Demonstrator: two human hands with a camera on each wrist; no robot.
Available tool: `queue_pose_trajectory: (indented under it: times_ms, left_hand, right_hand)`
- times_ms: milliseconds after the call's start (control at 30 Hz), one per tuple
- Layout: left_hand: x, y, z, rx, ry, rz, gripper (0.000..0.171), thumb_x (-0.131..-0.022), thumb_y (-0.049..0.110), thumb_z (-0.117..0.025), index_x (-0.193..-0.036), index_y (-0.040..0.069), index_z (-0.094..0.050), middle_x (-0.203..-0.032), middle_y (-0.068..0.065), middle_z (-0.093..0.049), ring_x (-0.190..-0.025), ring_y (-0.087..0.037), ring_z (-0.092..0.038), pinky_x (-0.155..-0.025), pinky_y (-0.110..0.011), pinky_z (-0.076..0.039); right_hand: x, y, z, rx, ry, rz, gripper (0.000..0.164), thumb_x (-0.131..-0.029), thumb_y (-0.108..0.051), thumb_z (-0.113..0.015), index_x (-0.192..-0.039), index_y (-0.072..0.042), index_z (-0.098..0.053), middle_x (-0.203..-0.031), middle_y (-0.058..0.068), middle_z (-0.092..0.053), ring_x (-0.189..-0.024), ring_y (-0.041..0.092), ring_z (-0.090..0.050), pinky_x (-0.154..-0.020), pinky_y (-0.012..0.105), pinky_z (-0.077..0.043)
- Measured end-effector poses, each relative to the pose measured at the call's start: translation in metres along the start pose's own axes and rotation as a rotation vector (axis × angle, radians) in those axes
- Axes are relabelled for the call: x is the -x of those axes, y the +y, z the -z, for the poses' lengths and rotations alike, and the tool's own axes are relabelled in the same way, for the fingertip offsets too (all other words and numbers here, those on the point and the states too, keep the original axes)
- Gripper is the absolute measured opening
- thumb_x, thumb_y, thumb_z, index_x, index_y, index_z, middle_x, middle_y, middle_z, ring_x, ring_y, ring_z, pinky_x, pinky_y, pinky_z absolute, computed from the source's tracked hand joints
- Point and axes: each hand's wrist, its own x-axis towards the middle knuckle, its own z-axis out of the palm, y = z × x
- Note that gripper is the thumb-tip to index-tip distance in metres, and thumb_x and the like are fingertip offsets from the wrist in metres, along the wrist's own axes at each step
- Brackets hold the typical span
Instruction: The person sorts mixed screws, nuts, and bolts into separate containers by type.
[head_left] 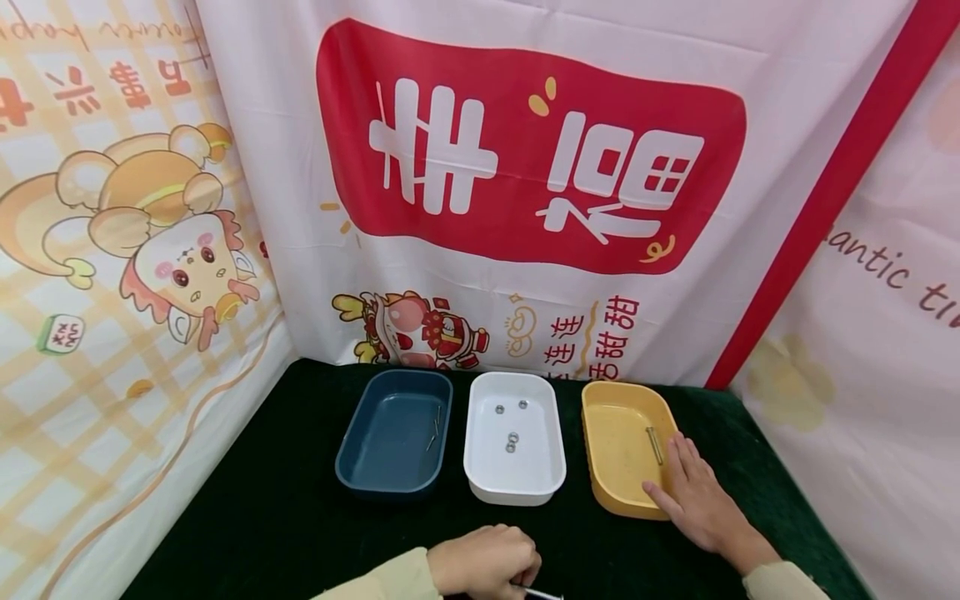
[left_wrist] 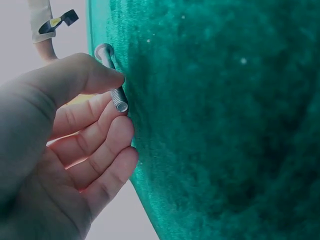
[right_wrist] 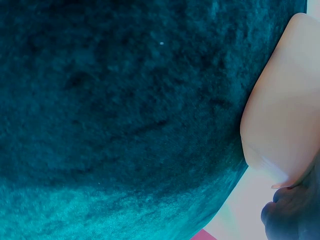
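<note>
My left hand (head_left: 487, 562) is near the front of the table, below the white tray. Its thumb and fingers pinch a silvery bolt (left_wrist: 118, 95); the round head and threaded end both show in the left wrist view. On the right, my right hand (head_left: 703, 500) rests against the near right side of the yellow tray (head_left: 618, 492), fingers extended along the rim. One bolt (head_left: 655, 446) lies inside that tray, close to those fingertips. What the right hand's underside touches is hidden.
A white tray (head_left: 513, 479) with several nuts (head_left: 512, 438) stands in the middle. Left of it is a blue tray (head_left: 386, 467) holding a few thin screws (head_left: 433, 432). Dark green cloth (head_left: 247, 500) covers the table; printed fabric hangs behind and at both sides.
</note>
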Motion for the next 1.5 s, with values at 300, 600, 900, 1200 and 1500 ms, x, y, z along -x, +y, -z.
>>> queue_pose_trajectory:
  times_ms: [300, 600, 900, 1200, 1500]
  left_hand:
    - [0.001, 0.006, 0.011, -0.029, 0.000, -0.015, 0.008, -0.096, 0.017, -0.076, -0.091, 0.023, -0.073, -0.079, 0.017, -0.061, -0.064, 0.009, -0.052, -0.058, -0.008, -0.045]
    - [-0.001, 0.014, 0.028, -0.098, 0.033, -0.051, 0.009, -0.095, 0.017, -0.076, -0.092, 0.024, -0.073, -0.079, 0.017, -0.059, -0.064, 0.009, -0.050, -0.058, -0.006, -0.042]
    - [-0.011, 0.020, 0.052, -0.152, 0.073, -0.069, 0.008, -0.094, 0.017, -0.077, -0.091, 0.024, -0.073, -0.080, 0.016, -0.060, -0.066, 0.008, -0.050, -0.060, -0.006, -0.041]
    - [-0.030, 0.023, 0.078, -0.145, 0.118, -0.069, 0.012, -0.094, 0.014, -0.076, -0.088, 0.021, -0.070, -0.080, 0.013, -0.059, -0.069, 0.004, -0.051, -0.061, -0.008, -0.042]
    - [-0.057, 0.013, 0.095, -0.202, 0.218, -0.017, 0.019, -0.093, 0.015, -0.076, -0.081, 0.022, -0.063, -0.080, 0.012, -0.056, -0.069, 0.001, -0.051, -0.061, -0.011, -0.042]
  right_hand:
    - [-0.001, -0.001, 0.001, 0.001, -0.002, -0.002, 0.104, -0.104, -0.069, -0.044, -0.168, 0.001, -0.002, -0.177, 0.026, 0.000, -0.161, 0.052, -0.006, -0.127, 0.074, -0.012]
    - [-0.003, -0.002, 0.001, 0.006, -0.002, 0.000, 0.104, -0.104, -0.069, -0.045, -0.168, 0.003, -0.004, -0.176, 0.028, -0.002, -0.160, 0.053, -0.008, -0.126, 0.075, -0.013]
    - [-0.003, -0.001, 0.000, 0.001, -0.009, -0.007, 0.105, -0.104, -0.069, -0.044, -0.168, 0.003, -0.004, -0.176, 0.029, -0.001, -0.160, 0.054, -0.007, -0.125, 0.076, -0.012]
    - [-0.002, -0.001, -0.001, 0.011, -0.006, -0.011, 0.104, -0.104, -0.070, -0.043, -0.169, 0.001, -0.002, -0.177, 0.027, -0.001, -0.160, 0.053, -0.006, -0.126, 0.076, -0.013]
    - [-0.001, -0.002, -0.001, 0.024, -0.007, -0.013, 0.106, -0.103, -0.070, -0.044, -0.168, 0.001, -0.002, -0.176, 0.028, -0.001, -0.160, 0.053, -0.007, -0.125, 0.076, -0.014]
